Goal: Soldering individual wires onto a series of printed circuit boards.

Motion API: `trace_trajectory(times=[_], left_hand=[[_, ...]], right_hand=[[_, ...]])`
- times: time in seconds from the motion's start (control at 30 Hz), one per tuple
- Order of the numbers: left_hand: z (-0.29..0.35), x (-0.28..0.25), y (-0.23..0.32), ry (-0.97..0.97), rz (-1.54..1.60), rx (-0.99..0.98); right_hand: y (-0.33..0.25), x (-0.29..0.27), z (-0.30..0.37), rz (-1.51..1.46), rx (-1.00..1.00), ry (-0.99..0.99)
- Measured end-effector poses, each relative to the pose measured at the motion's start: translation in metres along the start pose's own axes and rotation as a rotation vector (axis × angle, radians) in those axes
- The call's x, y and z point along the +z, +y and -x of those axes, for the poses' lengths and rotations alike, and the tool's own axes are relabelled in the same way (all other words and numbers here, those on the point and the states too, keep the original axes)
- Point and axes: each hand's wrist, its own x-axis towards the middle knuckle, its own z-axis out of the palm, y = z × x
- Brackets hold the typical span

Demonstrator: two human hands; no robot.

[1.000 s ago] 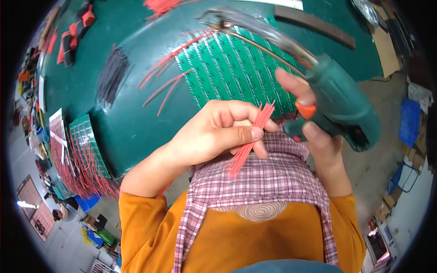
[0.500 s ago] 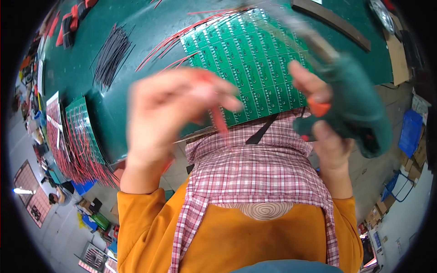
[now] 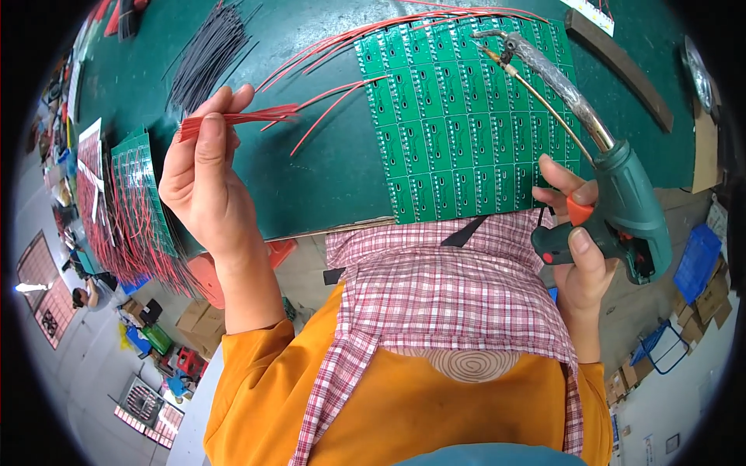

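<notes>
The left hand (image 3: 214,182) pinches a bunch of short red wires (image 3: 260,115) between thumb and fingers, above the green table (image 3: 311,190); the grip covers part of the bunch. The right hand (image 3: 588,268) is curled around the handle of a green soldering gun (image 3: 633,190), which hides much of the palm. The gun's tip is over a sheet of circuit boards (image 3: 447,144); whether they touch is unclear. A pile of black wires (image 3: 208,58) reaches the top edge.
</notes>
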Motion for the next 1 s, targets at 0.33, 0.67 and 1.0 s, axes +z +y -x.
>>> trace_trajectory(times=[0.33,0.67,1.0], left_hand=[[-0.005,-0.014,0.002,-0.038,0.155,-0.012],[-0.032,-0.029,0.055,0.001,-0.153,0.489],[-0.017,0.064,0.008,-0.658,-0.767,0.845]], right_hand=[[0.002,0.004,0.003,-0.012,0.088,0.018],[-0.017,-0.007,0.027,-0.118,0.263,-0.017],[-0.006,0.002,0.021,0.157,0.232,-0.078]])
